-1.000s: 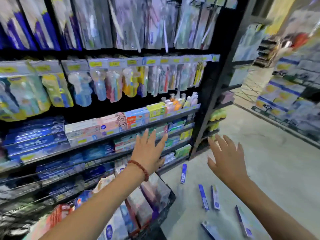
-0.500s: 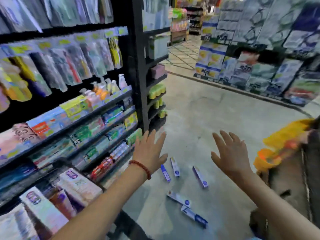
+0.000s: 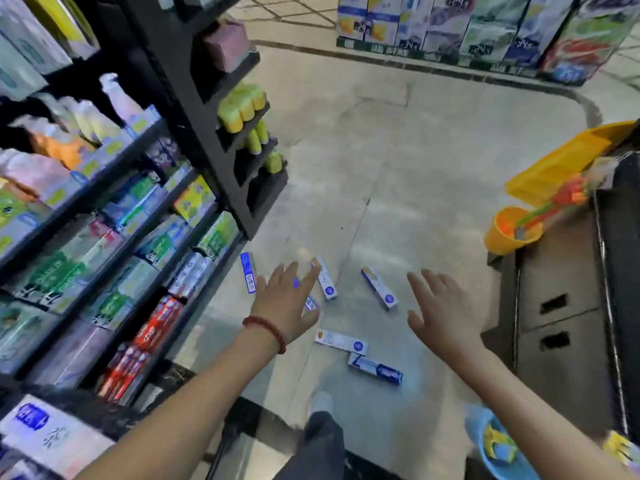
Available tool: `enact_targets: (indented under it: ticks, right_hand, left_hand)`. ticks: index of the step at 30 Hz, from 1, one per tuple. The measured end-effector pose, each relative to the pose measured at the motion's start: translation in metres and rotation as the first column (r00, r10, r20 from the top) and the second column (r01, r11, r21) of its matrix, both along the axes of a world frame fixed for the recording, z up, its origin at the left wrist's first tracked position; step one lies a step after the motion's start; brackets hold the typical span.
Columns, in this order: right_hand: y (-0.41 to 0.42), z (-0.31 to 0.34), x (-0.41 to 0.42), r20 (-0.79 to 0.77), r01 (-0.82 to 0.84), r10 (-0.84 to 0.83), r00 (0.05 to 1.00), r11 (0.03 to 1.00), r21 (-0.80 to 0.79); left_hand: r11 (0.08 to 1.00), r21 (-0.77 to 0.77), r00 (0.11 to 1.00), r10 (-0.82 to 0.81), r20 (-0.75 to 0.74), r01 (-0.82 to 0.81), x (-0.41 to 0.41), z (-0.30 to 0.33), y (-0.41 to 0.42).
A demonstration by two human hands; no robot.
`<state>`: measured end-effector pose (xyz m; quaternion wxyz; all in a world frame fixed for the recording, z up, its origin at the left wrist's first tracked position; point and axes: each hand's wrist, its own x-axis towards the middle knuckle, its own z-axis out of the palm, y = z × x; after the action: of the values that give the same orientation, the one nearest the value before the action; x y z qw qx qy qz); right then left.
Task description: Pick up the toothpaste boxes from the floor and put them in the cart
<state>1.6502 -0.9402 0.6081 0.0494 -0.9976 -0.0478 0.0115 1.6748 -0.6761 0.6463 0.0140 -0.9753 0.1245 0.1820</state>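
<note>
Black shelf rack (image 3: 194, 109) left of open palms, packed with boxed goods. Spray bottles (image 3: 114, 98) on upper shelf, yellow-green tubes (image 3: 242, 107) on rack's end. Red packs (image 3: 156, 325) low, nearest left wrist. Grey floor (image 3: 398, 168) ahead. Yellow bucket (image 3: 509, 233) beyond right fingers. Stacked cartons (image 3: 485, 32) far across aisle. Blue basin (image 3: 491, 445) under right forearm.

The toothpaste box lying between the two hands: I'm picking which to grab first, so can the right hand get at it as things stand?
Probably yes: the toothpaste box lies alone on bare floor, and the right hand is open with nothing between them.
</note>
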Motion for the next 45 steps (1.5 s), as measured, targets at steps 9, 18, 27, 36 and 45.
enact_targets:
  ticks: [9,18,27,36,45]
  right_hand:
    - [-0.010,-0.111,0.094,-0.056,0.044,-0.045,0.997,0.999,-0.030]
    - [-0.026,-0.346,0.081,-0.318,-0.036,0.012,0.948,0.997,-0.069]
    - [-0.026,-0.560,0.037,-0.550,-0.090,0.030,0.835,0.993,-0.082]
    - [-0.039,-0.691,0.000,-0.657,-0.189,0.126,0.743,0.982,-0.025]
    - [-0.046,-0.714,-0.004,-0.716,-0.284,0.185,0.673,0.959,-0.020]
  left_hand:
    - [0.987,0.030,0.987,-0.157,-0.034,0.158,0.135,-0.117,-0.041]
    - [0.933,0.123,0.924,-0.304,-0.233,0.338,0.140,-0.364,-0.060]
    - [0.899,0.149,0.866,-0.334,-0.373,0.411,0.112,-0.586,-0.053]
    - [0.906,0.081,0.850,-0.356,-0.387,0.416,0.109,-0.727,-0.070]
    - [0.867,0.034,0.847,-0.476,-0.238,0.497,0.102,-0.767,-0.060]
